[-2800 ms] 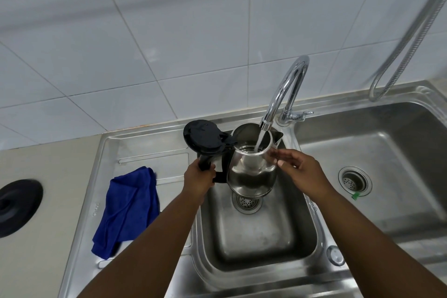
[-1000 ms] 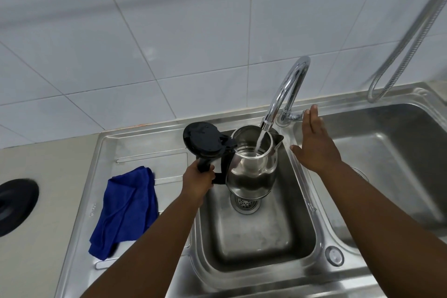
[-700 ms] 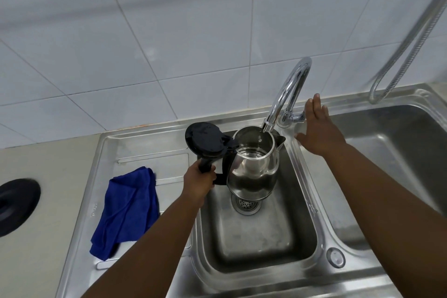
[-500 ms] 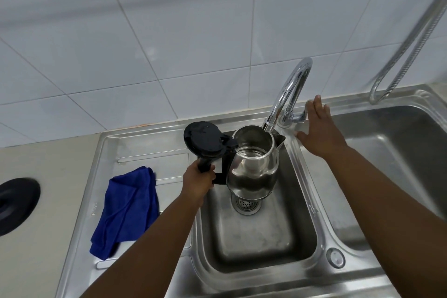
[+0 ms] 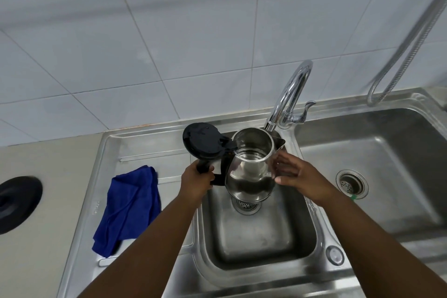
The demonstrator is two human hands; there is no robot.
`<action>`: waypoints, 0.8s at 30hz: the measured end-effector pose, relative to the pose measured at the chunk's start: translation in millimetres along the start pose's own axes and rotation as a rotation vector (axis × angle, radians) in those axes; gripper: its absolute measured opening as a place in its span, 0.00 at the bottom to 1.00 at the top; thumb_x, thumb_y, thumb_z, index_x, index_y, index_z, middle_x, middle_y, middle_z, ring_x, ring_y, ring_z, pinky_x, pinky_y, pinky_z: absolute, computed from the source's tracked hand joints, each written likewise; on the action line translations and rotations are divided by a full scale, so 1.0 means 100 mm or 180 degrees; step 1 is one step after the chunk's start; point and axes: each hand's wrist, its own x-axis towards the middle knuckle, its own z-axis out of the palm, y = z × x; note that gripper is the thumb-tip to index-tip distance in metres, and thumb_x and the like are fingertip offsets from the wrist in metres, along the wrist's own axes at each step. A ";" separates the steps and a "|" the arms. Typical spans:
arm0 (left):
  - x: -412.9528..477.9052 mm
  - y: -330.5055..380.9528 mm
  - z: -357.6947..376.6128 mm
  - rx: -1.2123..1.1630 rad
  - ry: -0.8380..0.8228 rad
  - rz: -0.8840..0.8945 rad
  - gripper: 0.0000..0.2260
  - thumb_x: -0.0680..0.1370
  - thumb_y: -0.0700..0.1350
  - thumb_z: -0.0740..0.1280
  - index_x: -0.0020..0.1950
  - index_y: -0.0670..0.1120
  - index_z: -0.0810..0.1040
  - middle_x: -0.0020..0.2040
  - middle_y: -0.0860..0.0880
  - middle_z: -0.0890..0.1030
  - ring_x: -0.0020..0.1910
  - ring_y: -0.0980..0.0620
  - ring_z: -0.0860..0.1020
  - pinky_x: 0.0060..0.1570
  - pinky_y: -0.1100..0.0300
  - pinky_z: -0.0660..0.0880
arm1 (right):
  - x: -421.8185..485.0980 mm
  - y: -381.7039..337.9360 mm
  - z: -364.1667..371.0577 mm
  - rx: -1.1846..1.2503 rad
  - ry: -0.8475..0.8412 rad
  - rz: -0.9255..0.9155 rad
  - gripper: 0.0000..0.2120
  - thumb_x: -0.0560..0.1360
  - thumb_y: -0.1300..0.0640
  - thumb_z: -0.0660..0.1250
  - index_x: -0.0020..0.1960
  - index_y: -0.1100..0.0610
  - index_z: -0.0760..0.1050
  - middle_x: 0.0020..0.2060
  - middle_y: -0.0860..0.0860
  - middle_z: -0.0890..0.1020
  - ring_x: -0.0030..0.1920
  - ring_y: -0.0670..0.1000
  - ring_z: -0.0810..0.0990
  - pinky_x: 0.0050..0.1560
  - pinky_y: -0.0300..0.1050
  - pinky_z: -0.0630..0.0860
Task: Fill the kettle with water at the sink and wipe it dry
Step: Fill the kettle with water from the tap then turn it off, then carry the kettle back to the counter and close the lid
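Observation:
A steel kettle (image 5: 250,178) with water inside hangs over the small sink basin (image 5: 258,232), its black lid (image 5: 203,144) flipped open to the left. My left hand (image 5: 197,182) grips its black handle. My right hand (image 5: 294,175) rests with spread fingers against the kettle's right side. The chrome faucet (image 5: 290,94) arches above the kettle mouth, and no water runs from it. A blue cloth (image 5: 128,208) lies crumpled on the drainboard to the left.
A larger basin (image 5: 387,152) with a drain sits on the right. A metal hose (image 5: 408,38) hangs at the far right. A black round base (image 5: 18,203) rests on the beige counter at the left edge. White tiles form the back wall.
The water stream has stopped. My right hand left the faucet lever and came back down to the kettle's right side. The left hand kept its hold on the handle.

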 end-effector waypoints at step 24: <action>-1.16 -0.28 -1.93 -0.0473 0.0158 0.0534 0.09 0.75 0.33 0.71 0.46 0.46 0.79 0.42 0.51 0.83 0.44 0.49 0.83 0.44 0.49 0.80 | -0.86 -0.58 1.78 0.0007 -0.0163 -0.0363 0.36 0.67 0.72 0.78 0.64 0.40 0.76 0.60 0.48 0.84 0.60 0.50 0.84 0.58 0.47 0.80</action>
